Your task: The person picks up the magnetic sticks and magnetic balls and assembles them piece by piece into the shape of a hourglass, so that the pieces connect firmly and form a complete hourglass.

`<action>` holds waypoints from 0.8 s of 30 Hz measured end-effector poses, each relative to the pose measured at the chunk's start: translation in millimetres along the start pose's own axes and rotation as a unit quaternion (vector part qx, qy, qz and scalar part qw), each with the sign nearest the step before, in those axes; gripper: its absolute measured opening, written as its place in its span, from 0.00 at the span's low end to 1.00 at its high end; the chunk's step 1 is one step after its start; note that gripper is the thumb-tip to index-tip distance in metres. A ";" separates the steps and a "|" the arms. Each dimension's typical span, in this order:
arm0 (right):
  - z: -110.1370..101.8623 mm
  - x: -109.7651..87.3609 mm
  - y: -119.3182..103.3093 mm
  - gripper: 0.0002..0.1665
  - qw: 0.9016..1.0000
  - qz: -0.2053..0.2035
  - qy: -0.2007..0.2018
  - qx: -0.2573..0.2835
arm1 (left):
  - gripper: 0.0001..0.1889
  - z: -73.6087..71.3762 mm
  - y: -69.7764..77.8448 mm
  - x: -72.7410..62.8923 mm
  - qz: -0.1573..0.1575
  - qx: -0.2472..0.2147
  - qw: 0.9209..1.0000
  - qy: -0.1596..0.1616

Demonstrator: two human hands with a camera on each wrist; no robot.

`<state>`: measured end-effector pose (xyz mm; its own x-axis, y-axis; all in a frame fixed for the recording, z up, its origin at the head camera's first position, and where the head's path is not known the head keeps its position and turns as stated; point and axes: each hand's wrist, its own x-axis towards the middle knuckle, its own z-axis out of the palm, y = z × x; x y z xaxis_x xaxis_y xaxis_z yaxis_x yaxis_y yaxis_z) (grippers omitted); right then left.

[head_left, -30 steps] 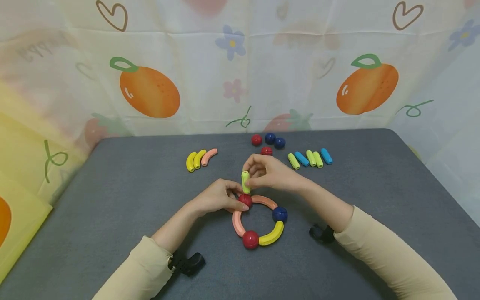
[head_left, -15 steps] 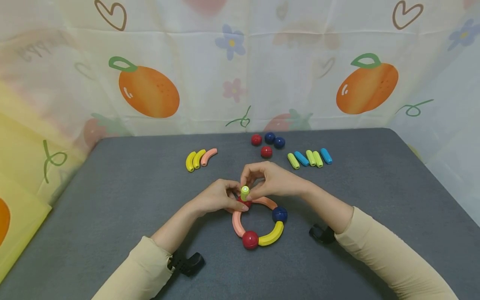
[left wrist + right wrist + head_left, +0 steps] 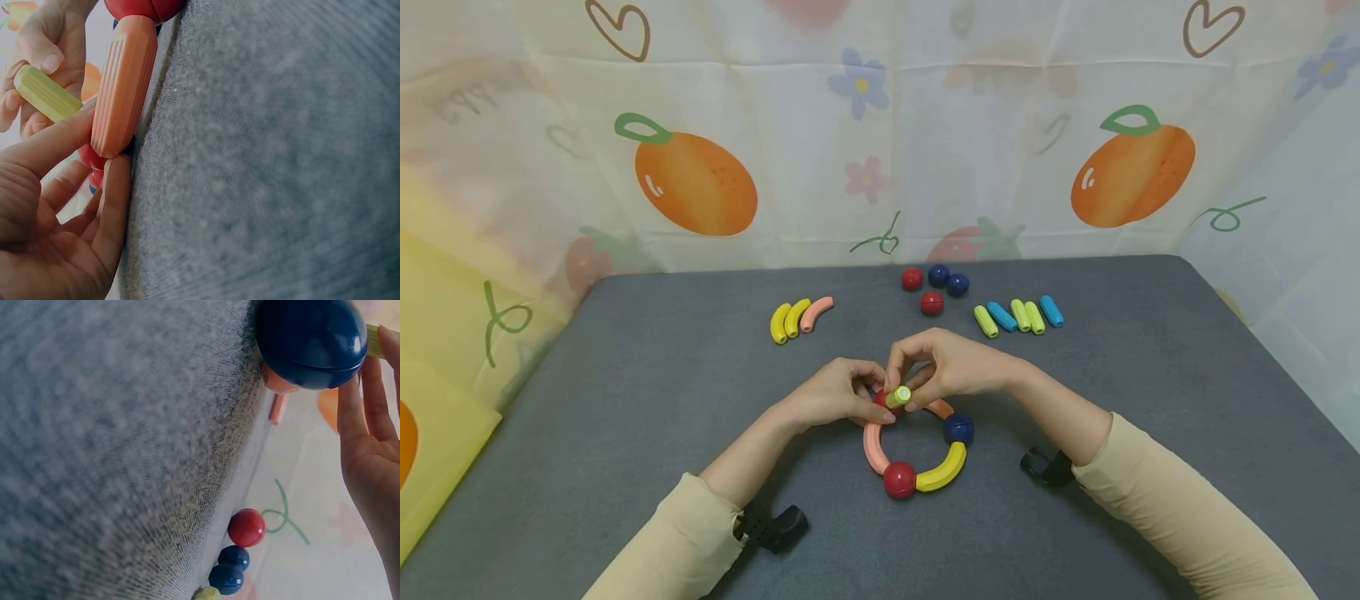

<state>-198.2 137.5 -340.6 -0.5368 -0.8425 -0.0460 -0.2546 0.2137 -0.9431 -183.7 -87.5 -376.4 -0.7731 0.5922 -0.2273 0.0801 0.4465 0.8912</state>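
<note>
A ring of magnetic toy pieces lies on the table: curved salmon rods (image 3: 874, 450), a curved yellow rod (image 3: 942, 469), a blue ball (image 3: 958, 428), a front red ball (image 3: 899, 481) and a far red ball (image 3: 880, 399). My left hand (image 3: 835, 393) holds that far ball between thumb and fingers, partly covering it. Thumb and fingers of my right hand (image 3: 951, 365) pinch a straight light green rod (image 3: 898, 396), which leans right with its lower end at the far ball. Whether they touch is hidden. The left wrist view shows the green rod (image 3: 47, 94) tilted beyond a salmon rod (image 3: 125, 87).
Behind the hands lie loose red balls (image 3: 932, 302) and blue balls (image 3: 957, 285). Several straight green and blue rods (image 3: 1002, 317) are at the back right. Curved yellow rods (image 3: 779, 323) and a salmon one (image 3: 816, 314) lie back left. A printed cloth (image 3: 820, 192) hangs behind the table (image 3: 662, 375).
My right hand has come down with the green rod to the far red ball, and the rod has tipped from upright to leaning right. My left hand has stayed on the ball.
</note>
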 end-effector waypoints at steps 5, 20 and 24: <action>-0.8 0.0 0.6 0.13 1.000 0.004 0.003 -0.001 | 0.15 -0.2 1.2 -0.8 0.039 0.026 0.999 0.007; -28.7 -21.1 3.4 0.16 0.996 0.032 0.086 0.003 | 0.16 -2.3 -1.0 -1.9 0.040 0.026 0.999 0.011; -43.0 -33.4 7.6 0.17 0.991 0.032 0.128 -0.004 | 0.16 -3.3 -1.6 -3.4 0.036 0.032 0.998 0.030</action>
<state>-216.8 188.5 -332.1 -0.7381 -0.6744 -0.0201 -0.2188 0.2674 -0.9384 -183.3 -92.4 -375.8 -0.7997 0.5841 -0.1388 0.1747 0.4477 0.8770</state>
